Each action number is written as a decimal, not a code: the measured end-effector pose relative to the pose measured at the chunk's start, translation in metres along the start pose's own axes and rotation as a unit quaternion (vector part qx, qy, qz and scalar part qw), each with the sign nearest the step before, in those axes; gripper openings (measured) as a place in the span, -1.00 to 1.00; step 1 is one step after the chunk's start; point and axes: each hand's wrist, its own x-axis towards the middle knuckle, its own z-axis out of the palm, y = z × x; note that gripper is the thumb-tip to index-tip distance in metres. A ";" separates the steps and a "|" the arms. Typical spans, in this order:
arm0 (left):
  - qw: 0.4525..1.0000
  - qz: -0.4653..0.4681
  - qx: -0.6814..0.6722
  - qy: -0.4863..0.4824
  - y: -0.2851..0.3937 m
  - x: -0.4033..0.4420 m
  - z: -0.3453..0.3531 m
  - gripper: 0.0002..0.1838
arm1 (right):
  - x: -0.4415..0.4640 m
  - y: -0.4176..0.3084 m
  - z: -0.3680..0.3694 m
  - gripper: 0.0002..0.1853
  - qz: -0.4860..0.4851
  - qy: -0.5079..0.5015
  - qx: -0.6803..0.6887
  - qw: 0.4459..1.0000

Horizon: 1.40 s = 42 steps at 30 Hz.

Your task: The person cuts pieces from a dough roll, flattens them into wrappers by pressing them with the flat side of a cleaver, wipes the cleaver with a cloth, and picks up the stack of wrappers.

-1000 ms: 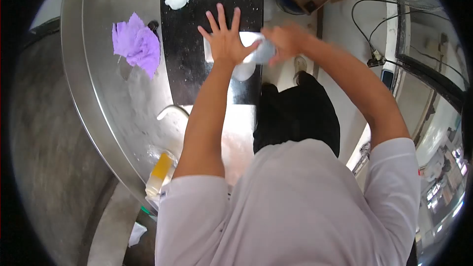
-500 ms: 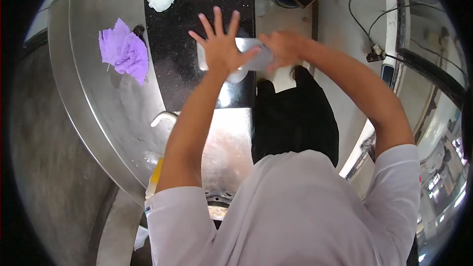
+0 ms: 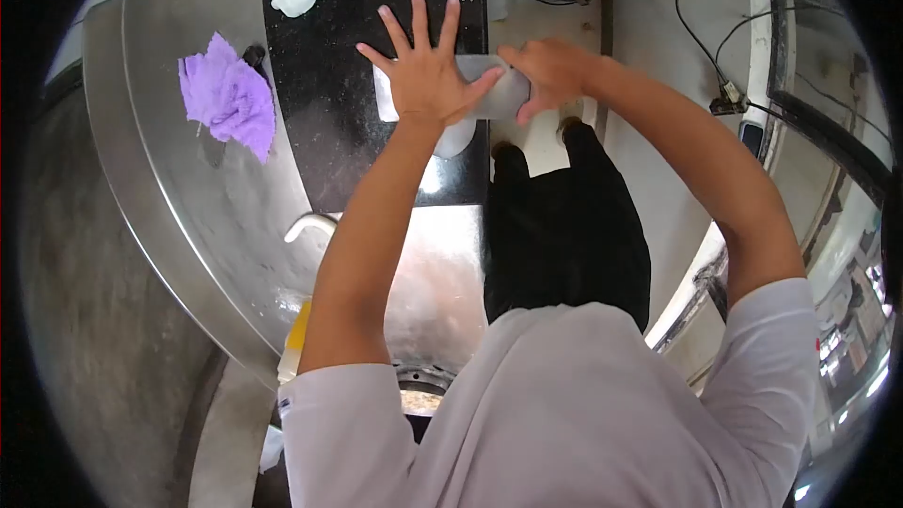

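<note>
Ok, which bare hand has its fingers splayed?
The left hand: its fingers fan wide apart across the flat silvery rectangular sheet. The right hand instead holds the sheet's end, its fingers bunched together.

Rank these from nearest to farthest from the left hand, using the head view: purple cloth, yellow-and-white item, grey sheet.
1. Grey sheet: beneath the left hand, jutting out to its right.
2. Purple cloth: off to the left.
3. Yellow-and-white item: lower left, partly hidden.
</note>
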 end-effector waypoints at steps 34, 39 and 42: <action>0.993 0.117 -0.031 -0.002 -0.028 -0.008 -0.018 0.23 | 0.005 -0.027 0.030 -0.10 0.024 0.062 0.089 0.994; 0.989 0.128 0.054 -0.056 -0.023 0.052 -0.057 0.22 | 0.023 -0.033 0.002 -0.07 0.079 0.124 0.057 0.987; 0.981 0.194 -0.015 -0.004 -0.039 0.043 -0.022 0.19 | 0.009 -0.038 0.016 -0.03 0.099 0.108 0.084 0.986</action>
